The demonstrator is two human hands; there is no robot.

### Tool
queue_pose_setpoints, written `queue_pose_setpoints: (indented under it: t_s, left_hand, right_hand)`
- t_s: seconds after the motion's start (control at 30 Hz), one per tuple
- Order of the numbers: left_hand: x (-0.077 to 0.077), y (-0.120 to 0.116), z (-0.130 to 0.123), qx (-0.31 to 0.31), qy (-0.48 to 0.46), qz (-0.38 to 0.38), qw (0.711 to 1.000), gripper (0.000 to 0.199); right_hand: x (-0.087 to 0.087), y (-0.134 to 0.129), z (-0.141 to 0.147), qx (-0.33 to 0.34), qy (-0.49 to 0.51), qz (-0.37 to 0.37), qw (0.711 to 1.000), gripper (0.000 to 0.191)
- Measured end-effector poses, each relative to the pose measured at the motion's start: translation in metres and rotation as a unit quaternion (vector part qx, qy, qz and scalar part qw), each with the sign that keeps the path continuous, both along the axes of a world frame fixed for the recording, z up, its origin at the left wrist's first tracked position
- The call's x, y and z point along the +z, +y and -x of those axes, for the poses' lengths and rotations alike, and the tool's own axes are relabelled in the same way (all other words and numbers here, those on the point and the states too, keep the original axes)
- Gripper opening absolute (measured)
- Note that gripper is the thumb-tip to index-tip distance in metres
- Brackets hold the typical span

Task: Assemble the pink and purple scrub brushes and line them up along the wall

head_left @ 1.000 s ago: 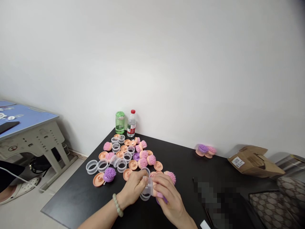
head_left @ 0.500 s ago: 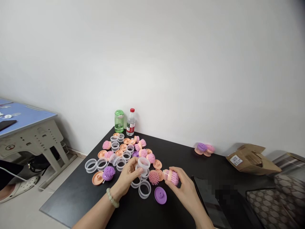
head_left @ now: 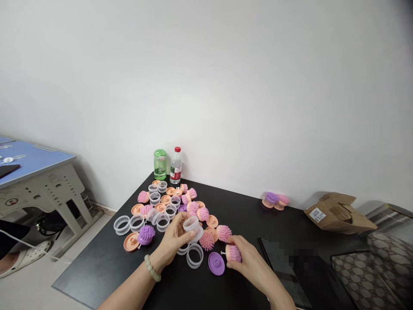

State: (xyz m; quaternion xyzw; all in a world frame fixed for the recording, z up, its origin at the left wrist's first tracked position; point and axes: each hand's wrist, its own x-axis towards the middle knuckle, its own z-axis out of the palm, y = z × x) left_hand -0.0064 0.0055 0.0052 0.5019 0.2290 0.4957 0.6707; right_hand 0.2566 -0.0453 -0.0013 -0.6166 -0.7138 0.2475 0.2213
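Observation:
My left hand (head_left: 176, 232) is closed on a clear plastic ring (head_left: 191, 224), held tilted above other rings near the middle of the pile. My right hand (head_left: 243, 258) grips a pink bristle brush head (head_left: 233, 253) on its side, with a thin pale stem poking out to the left. Just beyond it lies another pink brush head (head_left: 223, 233), beside a peach-pink one (head_left: 207, 240). A purple disc-shaped base (head_left: 216, 263) rests between my hands, close to the stem. Nearer me than the held ring is a loose clear ring (head_left: 195, 256).
Peach bases, clear rings and pink brush heads spread leftward, including a purple brush head (head_left: 146, 234). A green container (head_left: 160, 164) and a water bottle (head_left: 176, 165) stand by the wall. Two joined brushes (head_left: 272, 199), a paper bag (head_left: 338, 213) and a dark tablet (head_left: 284, 271) lie right.
My right hand has moved slightly down, and the brush head in it now shows its stem. Another pink brush head now shows just beyond it. My left hand still holds the ring, now tilted differently.

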Motion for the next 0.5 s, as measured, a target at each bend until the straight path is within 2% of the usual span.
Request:
queue_pose_setpoints:
  t_s: [0.13, 0.23, 0.33, 0.43, 0.5]
  left_hand:
    - [-0.005, 0.002, -0.001, 0.010, 0.013, -0.003, 1.000, 0.042]
    - [-0.008, 0.002, 0.001, 0.003, 0.025, -0.009, 1.000, 0.054]
    - [-0.010, 0.001, 0.001, -0.015, 0.065, -0.043, 0.997, 0.056]
    - [-0.011, -0.002, -0.002, -0.042, 0.085, -0.073, 0.993, 0.057]
    - [-0.011, -0.003, -0.005, -0.057, 0.086, -0.085, 0.991, 0.061]
  right_hand:
    - [-0.002, 0.003, -0.002, -0.040, 0.011, -0.099, 0.994, 0.019]
    - [0.002, 0.003, 0.005, -0.046, 0.050, -0.215, 0.974, 0.013]
    - [0.003, 0.002, 0.025, -0.002, 0.112, -0.296, 0.949, 0.030]
    - [-0.002, 0.000, 0.050, 0.045, 0.135, -0.331, 0.933, 0.052]
    - [-0.008, -0.001, 0.063, 0.050, 0.132, -0.348, 0.927, 0.057]
